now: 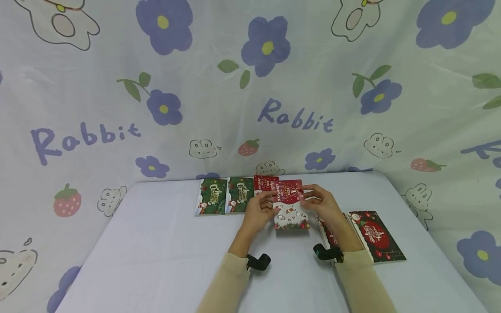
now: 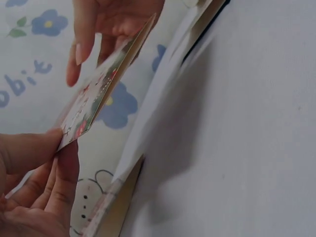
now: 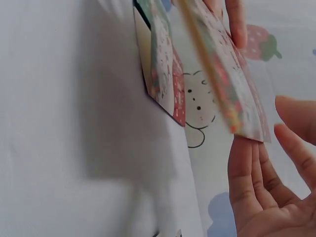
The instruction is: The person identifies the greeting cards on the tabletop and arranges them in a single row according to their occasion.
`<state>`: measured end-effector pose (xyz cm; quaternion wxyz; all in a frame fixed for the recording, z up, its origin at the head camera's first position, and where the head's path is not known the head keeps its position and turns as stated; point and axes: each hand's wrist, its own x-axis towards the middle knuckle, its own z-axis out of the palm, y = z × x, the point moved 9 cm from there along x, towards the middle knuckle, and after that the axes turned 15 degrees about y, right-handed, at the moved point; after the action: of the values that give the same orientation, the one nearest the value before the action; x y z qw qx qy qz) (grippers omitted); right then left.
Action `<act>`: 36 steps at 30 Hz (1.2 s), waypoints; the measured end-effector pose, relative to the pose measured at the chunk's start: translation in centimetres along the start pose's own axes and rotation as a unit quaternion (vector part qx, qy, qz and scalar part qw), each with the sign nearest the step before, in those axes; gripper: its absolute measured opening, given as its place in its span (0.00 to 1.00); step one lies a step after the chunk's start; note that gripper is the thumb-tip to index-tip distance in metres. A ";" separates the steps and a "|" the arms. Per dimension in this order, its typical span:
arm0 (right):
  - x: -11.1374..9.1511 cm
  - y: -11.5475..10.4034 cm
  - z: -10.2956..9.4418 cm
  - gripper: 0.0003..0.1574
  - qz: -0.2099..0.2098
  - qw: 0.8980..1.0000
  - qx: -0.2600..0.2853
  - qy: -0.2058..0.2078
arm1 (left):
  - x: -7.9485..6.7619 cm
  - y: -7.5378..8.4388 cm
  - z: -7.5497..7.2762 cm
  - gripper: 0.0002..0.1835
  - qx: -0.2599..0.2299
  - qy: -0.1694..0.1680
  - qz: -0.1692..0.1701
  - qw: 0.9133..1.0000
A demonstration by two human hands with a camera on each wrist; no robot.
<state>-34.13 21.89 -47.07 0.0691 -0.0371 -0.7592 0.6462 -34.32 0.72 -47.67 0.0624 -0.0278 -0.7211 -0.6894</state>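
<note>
My left hand (image 1: 258,211) pinches the left edge of a red-and-white Christmas notebook (image 1: 290,213), thumb on the cover and fingers behind. The notebook is raised off the table and tilted, as its edge (image 2: 106,101) in the left wrist view shows. My right hand (image 1: 325,206) is at the notebook's right edge. In the right wrist view its fingers (image 3: 242,168) touch the edge from behind, while the thumb stands apart from the cover. Another red notebook (image 1: 263,183) lies just behind, partly hidden by the held one and my left hand.
Two green Christmas notebooks (image 1: 213,197) lie side by side at the back of the white table (image 1: 156,243). At the right lies a dark notebook with a red oval (image 1: 375,234); another (image 1: 328,232) is partly under my right forearm. A patterned curtain (image 1: 219,108) hangs behind.
</note>
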 end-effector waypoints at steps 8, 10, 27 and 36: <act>-0.3 0.1 0.9 0.32 -0.008 1.000 0.010 -0.015 | 0.5 0.1 -1.3 0.25 -0.013 0.023 0.010 1.000; -0.3 0.1 1.1 0.32 -0.011 1.000 0.008 -0.014 | 0.5 0.0 -1.6 0.25 -0.015 0.031 0.004 0.999; -0.2 0.8 1.4 0.32 0.008 1.000 -0.007 0.012 | 0.4 -0.4 -2.0 0.22 -0.016 0.057 0.005 0.998; -0.3 0.8 1.0 0.32 -0.004 0.999 -0.038 0.032 | 0.2 -0.4 -1.6 0.22 0.014 0.086 0.025 0.996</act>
<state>-34.00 21.00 -48.04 0.0944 -0.0578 -0.7809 0.6148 -34.48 -0.87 -48.03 0.1415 0.0144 -0.7220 -0.6771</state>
